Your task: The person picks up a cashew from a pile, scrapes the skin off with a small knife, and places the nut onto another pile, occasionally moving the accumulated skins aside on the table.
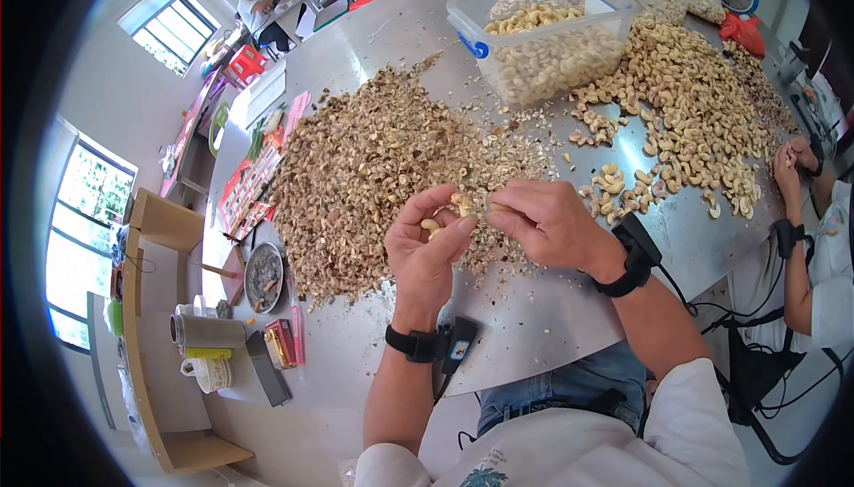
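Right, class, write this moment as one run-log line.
left hand: holding cashews | right hand: fingertips pinched beside them | work area: heap of scraps | beyond: clear nut tub

The person wore a white short-sleeved T-shirt (569, 448) with a blue-green print (485, 476) and blue jeans (556, 395). Black wristbands (411, 343) carried boxy black modules (460, 345), the left one bearing a small blue-and-white marking (459, 350). The left hand (425, 247) and right hand (553, 220) were gloveless.

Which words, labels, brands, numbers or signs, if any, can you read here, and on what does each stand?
No text is readable.
Red-and-white sheet: print too small.
Left wrist device: label blurred.
Shirt: print too small.
Small boxes: markings blurred.
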A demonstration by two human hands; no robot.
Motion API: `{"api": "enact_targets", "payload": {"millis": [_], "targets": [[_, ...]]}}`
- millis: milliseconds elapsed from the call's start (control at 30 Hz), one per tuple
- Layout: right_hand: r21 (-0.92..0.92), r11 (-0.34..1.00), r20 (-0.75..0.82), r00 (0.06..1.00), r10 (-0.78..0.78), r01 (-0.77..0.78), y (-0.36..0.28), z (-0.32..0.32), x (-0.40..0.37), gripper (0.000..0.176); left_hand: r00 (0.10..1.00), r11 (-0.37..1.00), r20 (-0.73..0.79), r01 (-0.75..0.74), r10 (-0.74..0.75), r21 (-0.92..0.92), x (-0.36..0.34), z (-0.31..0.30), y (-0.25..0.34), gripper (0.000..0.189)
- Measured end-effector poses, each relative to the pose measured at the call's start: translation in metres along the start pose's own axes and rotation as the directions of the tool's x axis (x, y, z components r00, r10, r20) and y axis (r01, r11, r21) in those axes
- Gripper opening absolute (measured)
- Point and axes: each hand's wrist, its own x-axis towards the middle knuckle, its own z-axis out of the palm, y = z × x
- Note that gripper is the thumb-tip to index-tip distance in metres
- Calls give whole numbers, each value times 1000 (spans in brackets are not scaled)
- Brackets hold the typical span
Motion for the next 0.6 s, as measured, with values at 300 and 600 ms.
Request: {"api": "enact_targets", "payload": {"millis": [300, 600], "targets": [[-71, 997, -53, 998, -45, 41, -3, -2, 1, 14, 1000, 993, 16, 0, -2, 121, 1, -4, -3, 34], [-99, 994, 20, 999, -37, 39, 3, -4, 0, 14, 998, 990, 29, 49, -53, 134, 1, -1, -1, 32]]}}
